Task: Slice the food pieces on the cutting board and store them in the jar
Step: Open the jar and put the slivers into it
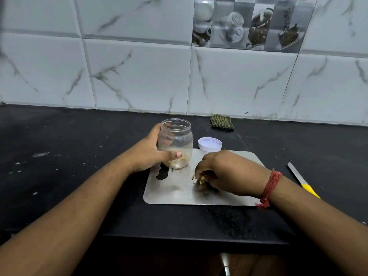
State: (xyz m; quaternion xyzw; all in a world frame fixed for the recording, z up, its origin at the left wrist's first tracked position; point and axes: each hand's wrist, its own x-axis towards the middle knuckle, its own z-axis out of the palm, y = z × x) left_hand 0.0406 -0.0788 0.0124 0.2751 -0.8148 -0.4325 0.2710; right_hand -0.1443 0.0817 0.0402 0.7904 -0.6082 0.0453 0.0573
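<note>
A clear plastic jar [178, 139] stands upright and lidless on the far left corner of the steel cutting board [175, 193]. Some pale food pieces lie at its bottom. My left hand [148, 154] grips the jar from the left, thumb across its front. My right hand [223, 172] rests on the middle of the board, fingers curled round a small bunch of yellowish sliced food pieces [201, 179]. A few crumbs lie on the board beside them.
The jar's white lid [210, 144] lies just behind the board. A knife with a yellow handle [302, 181] lies on the black counter [59, 156] to the right. A folded green striped cloth [222, 122] sits by the tiled wall. The counter's front edge runs below the board.
</note>
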